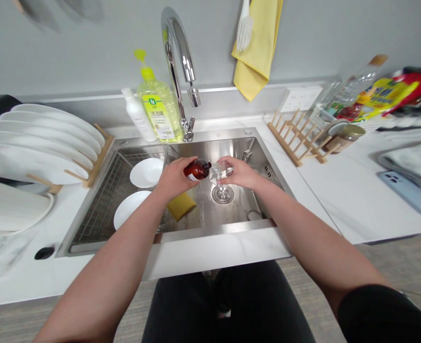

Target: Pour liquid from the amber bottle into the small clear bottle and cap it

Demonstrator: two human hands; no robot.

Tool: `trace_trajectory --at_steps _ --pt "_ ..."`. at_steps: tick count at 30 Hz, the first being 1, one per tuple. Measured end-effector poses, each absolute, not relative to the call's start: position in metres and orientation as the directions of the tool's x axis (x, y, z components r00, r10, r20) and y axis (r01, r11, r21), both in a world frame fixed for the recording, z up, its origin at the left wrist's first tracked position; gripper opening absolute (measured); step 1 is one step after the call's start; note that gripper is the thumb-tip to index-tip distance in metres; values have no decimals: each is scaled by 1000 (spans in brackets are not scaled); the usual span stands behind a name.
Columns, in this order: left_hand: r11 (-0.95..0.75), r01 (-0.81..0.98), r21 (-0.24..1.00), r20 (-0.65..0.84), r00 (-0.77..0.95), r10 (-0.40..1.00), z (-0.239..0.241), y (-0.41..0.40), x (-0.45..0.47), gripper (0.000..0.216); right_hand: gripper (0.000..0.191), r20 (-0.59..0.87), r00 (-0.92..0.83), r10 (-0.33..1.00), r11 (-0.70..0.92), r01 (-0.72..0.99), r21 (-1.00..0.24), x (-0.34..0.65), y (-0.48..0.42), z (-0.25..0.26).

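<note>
The left hand's point(175, 177) grip is closed around a brown bottle point(199, 167), thumb on the near side, with the bottle tipped well over so its narrow neck points right; it is over the sink point(210, 224). The right hand's point(238, 172) grip is nearly closed, fingers and thumb pinching a small clear vessel point(216, 170) just beside that neck; whether the two touch, I cannot tell. Both forearms reach forward over the sink's front edge and angle inward. The brown bottle is dark, glossy and see-through, with a pale label mostly hidden by the hand. Behind the sink, the soap bottle point(160, 114) carries a yellow-green label reading "洗洁精"; its smaller print is too blurred to read. Beside it leans a plain white bottle point(138, 114). The sink is brushed steel, with a round drain point(222, 193) below the hands and a folded yellow cloth point(181, 206) to its left. Two smooth white bowls point(146, 172) sit in the wire basket point(101, 209). A curved chrome tap point(176, 57) rises behind. On the white, faintly veined worktop point(228, 245), white plates point(42, 143) stand in a row at left; at right are a slatted wooden rack point(298, 138) and a blue phone point(408, 193).
</note>
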State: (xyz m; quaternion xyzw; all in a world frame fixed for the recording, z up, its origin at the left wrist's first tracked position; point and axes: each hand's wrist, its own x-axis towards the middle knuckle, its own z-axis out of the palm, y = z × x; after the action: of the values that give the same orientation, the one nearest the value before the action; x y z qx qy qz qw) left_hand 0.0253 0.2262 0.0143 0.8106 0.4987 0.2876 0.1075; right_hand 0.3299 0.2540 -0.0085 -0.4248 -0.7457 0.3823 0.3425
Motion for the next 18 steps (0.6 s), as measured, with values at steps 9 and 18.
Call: trace_trajectory --at_steps 9,18 --pt "-472 773 424 328 355 875 14 226 25 88 69 149 -403 903 316 389 -866 330 253 -9" --pt "-458 793 402 306 356 883 16 225 27 88 72 168 -424 890 351 400 -846 331 255 -13"
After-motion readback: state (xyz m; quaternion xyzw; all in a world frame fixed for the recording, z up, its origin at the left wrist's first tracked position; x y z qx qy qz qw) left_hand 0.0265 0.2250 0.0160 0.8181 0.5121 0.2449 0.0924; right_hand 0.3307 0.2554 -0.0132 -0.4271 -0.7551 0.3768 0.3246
